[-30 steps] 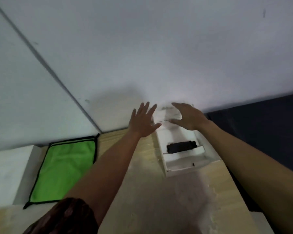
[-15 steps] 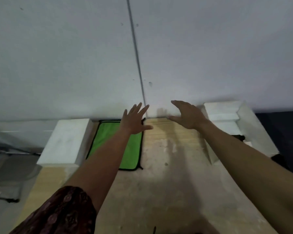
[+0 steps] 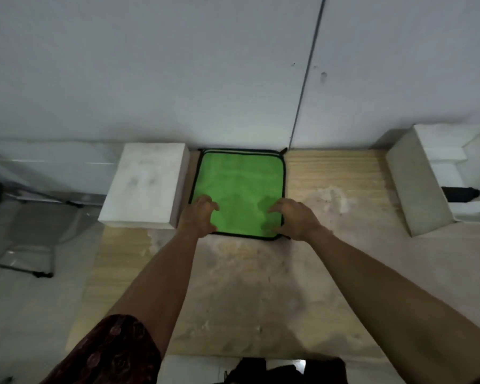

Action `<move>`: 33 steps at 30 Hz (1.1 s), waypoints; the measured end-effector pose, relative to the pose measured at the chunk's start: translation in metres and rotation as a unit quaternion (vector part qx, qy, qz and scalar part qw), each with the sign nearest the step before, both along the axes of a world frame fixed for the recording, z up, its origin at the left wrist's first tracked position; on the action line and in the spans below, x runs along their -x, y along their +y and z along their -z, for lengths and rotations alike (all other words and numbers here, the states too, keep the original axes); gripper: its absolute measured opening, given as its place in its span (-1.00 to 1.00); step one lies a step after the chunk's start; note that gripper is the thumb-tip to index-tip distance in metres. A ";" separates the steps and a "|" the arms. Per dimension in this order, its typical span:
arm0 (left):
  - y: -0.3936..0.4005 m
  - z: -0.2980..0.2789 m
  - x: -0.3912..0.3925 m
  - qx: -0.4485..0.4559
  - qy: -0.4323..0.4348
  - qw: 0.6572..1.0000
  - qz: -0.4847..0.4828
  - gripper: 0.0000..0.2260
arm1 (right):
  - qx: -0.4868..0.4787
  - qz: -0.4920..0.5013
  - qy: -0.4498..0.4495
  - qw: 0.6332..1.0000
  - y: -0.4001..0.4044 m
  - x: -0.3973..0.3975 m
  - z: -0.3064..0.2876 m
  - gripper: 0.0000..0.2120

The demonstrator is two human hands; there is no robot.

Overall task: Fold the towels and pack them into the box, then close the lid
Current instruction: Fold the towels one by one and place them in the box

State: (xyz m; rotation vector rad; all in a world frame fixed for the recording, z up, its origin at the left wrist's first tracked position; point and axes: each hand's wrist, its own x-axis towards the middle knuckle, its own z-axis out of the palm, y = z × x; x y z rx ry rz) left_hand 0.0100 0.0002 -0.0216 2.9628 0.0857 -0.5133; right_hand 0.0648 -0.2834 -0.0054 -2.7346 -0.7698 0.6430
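We see a green towel [image 3: 240, 189] with a dark trimmed edge lying flat on a worn wooden table [image 3: 330, 206], its far edge close to the white wall [image 3: 150, 79]. Both of our hands reach over its near edge. Our left hand [image 3: 198, 217] sits at the near left corner, fingers curled downward like a claw onto the cloth; our right hand [image 3: 294, 218] sits at the near right corner, fingers bent the same way. Whether either hand has actually pinched the fabric or only touches it we cannot tell — the fingertips are blurred and partly hidden by the hands themselves.

Just beside the towel on the left stands a white block [image 3: 146, 185], its side almost touching the towel's left edge. At the far right of the table, well apart from the towel, stands the open white box [image 3: 419, 187] — its lid is up and a dark object [image 3: 459, 194] shows inside. A patterned dark red sleeve [image 3: 108, 353] covers our left upper arm at the bottom of the view.
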 end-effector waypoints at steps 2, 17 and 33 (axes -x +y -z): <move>0.018 0.025 0.015 0.001 -0.012 1.000 -0.014 -0.56 | 0.028 -0.010 0.015 0.999 0.017 0.012 0.024 -0.42; 0.034 0.034 0.033 -0.025 -0.057 0.997 0.040 -0.86 | 0.065 -0.067 -0.061 0.994 0.032 0.016 0.041 -0.78; 0.015 -0.011 0.095 0.110 0.159 0.974 0.119 -0.82 | 0.169 -0.119 0.174 0.963 -0.011 0.043 -0.012 -0.82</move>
